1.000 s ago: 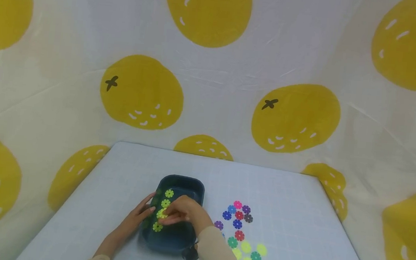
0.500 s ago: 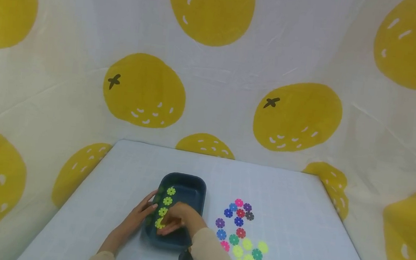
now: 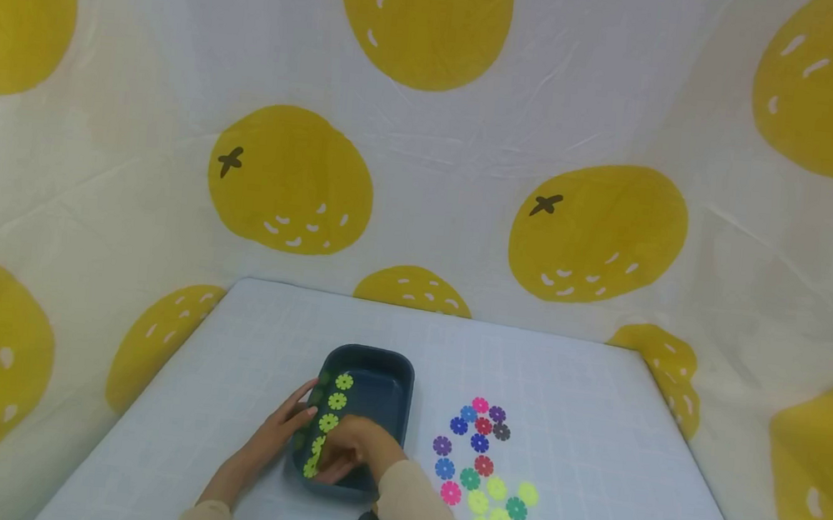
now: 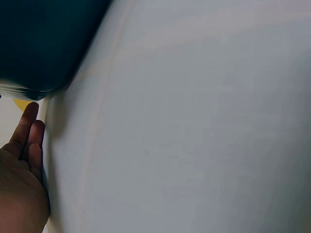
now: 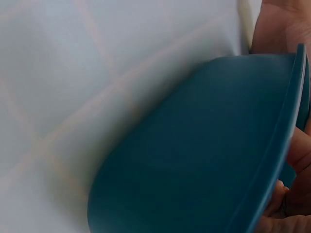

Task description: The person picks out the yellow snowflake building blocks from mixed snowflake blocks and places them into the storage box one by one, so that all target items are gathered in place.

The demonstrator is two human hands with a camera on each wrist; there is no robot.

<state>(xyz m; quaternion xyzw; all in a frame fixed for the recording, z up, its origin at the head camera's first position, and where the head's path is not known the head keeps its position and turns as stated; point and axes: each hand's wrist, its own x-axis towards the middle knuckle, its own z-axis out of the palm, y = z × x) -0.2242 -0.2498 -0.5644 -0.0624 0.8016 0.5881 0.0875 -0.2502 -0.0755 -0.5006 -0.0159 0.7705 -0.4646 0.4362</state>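
A: Item one, the tray (image 3: 384, 399): place and contents?

B: Dark teal, rounded corners; on the white table (image 3: 574, 426), lower centre of the head frame. Inside, five yellow discs (image 3: 329, 423) in a row down the left part, the lower two partly covered

A: Item two, the left hand (image 3: 285, 423): pose?

B: Forearm slanting up and right from the bottom edge; hand at the tray's left side, thumb tip at the rim. Fingers extended, hand mostly open, resting against the tray rather than closed round it. In the left wrist frame, lower left, fingers straight and pointing up towards the tray's corner

A: Item three, the right hand (image 3: 355, 448)?

B: Forearm in a beige sleeve (image 3: 430, 512), slanting up and left across the tray's lower right; wrist arched, knuckles uppermost, fingers bent down inside the tray beside the lower two discs. Drawn well in, but fingertips hidden; cannot tell whether a disc is pinched. Right wrist frame: fingers bent behind the rim, lower right

A: Remaining stock?

B: Loose discs (image 3: 484, 466), mixed colours, on the table right of the tray; backdrop (image 3: 436, 212) behind, printed with yellow fruit
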